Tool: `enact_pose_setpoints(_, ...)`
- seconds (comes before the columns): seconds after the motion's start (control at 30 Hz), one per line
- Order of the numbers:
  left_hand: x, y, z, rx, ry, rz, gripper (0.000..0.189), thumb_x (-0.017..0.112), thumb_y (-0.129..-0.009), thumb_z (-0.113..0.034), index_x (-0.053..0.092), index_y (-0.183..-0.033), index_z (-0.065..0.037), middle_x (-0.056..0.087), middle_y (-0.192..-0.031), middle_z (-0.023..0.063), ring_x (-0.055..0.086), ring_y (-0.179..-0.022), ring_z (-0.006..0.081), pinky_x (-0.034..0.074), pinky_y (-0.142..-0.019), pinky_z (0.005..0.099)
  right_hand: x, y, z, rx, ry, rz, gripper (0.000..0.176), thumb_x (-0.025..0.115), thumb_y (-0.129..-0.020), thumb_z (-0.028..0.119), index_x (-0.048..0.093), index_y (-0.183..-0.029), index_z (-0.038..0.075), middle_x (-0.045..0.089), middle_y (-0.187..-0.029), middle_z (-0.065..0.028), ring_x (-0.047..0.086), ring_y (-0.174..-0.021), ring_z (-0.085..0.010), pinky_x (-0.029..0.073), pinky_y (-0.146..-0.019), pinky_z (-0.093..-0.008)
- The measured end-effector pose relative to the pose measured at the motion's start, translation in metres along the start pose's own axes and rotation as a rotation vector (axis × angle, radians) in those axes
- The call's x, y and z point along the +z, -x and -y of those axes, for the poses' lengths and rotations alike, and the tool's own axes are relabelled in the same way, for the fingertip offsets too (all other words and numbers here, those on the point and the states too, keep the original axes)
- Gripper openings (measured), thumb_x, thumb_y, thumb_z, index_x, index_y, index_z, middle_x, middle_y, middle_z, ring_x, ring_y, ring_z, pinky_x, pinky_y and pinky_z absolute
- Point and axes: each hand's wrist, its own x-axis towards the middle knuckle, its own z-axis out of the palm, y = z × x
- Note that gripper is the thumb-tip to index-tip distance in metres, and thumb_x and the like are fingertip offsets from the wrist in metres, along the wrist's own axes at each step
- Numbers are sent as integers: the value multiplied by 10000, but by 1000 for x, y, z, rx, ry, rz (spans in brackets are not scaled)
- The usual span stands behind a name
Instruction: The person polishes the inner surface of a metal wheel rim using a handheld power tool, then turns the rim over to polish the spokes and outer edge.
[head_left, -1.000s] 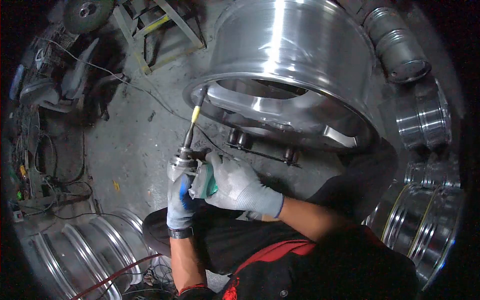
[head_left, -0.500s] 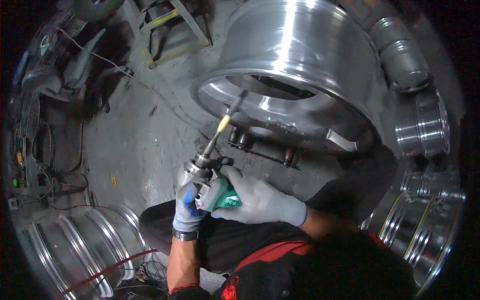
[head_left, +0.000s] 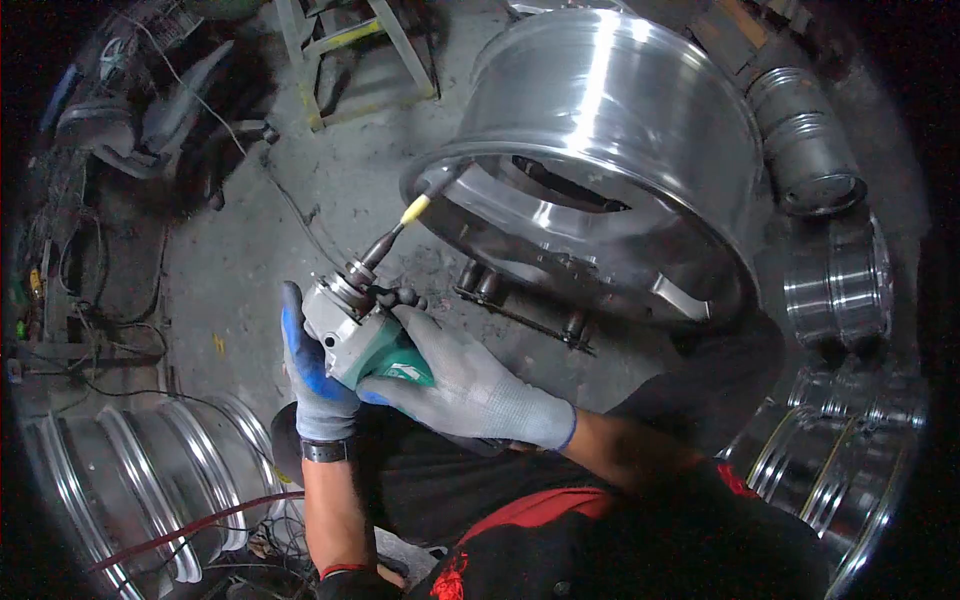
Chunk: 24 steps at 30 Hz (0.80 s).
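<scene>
Both my hands, in grey gloves with blue palms, hold a green and silver power grinder (head_left: 345, 320) over my lap. My right hand (head_left: 470, 385) wraps round its green body. My left hand (head_left: 318, 370) cups the metal head from below and the left, its thumb lifted away from the housing, with dark fingertips showing on the far side. From the head a long spindle with a yellow band (head_left: 415, 210) points up and right. Its grey tip overlaps the near lip of a large polished metal wheel rim (head_left: 610, 100), which lies tilted with its open side facing me.
A low roller stand (head_left: 520, 310) sits beneath the wheel rim. More rims (head_left: 150, 470) stand at the lower left, and others (head_left: 835, 270) line the right side. A metal frame (head_left: 365, 60) stands at the back. A cable (head_left: 240, 145) and a red hose (head_left: 200, 525) cross the floor.
The grinder and both hands have moved left and slightly up in view. My left thumb has lifted off the housing, and the tip now overlaps the rim's left lip.
</scene>
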Motion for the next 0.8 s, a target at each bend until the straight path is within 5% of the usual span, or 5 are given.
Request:
enact_pose_setpoints(0.3,-4,-7,-2,12,8,-5,766,378,-1062,-672,635,-1304,8,727,-1131,208,701,-1076,348,568,-979,469,16,-5,-32,-404,288,-18,670,790,-918,345,529,-1432,4,565,-1286,-340,644,-1055,-521,559,-922,-514)
enact_pose_setpoints(0.4,2,-8,-8,-29,95,-4,760,392,-1057,-678,642,-1294,0,732,-1114,201,707,-1057,330,574,-963,454,-1,-11,6,54,-101,12,474,783,-914,314,659,-1335,134,570,-1272,-341,651,-1065,-515,567,-902,-530)
enact_pose_setpoints(0.6,-4,-13,-11,0,92,-8,713,410,-1065,-630,636,-1316,-2,723,-1173,207,706,-1075,326,568,-977,436,5,-9,-23,-378,259,-44,390,784,-908,301,701,-1274,191,570,-1296,-317,657,-1073,-498,575,-885,-515)
enact_pose_setpoints(0.7,-7,-6,-5,150,99,-28,661,415,-1083,-553,612,-1346,20,708,-1220,216,702,-1096,334,560,-998,440,7,-8,-20,-195,93,2,409,790,-902,300,695,-1288,201,572,-1304,-302,661,-1080,-485,576,-890,-506)
enact_pose_setpoints(0.8,-19,-2,-5,242,-66,-106,627,406,-1100,-498,587,-1371,38,699,-1240,216,698,-1114,336,552,-1018,455,8,-13,-17,-212,-6,-36,757,768,-934,399,446,-1425,-79,636,-1161,-333,665,-1067,-500,548,-901,-539)
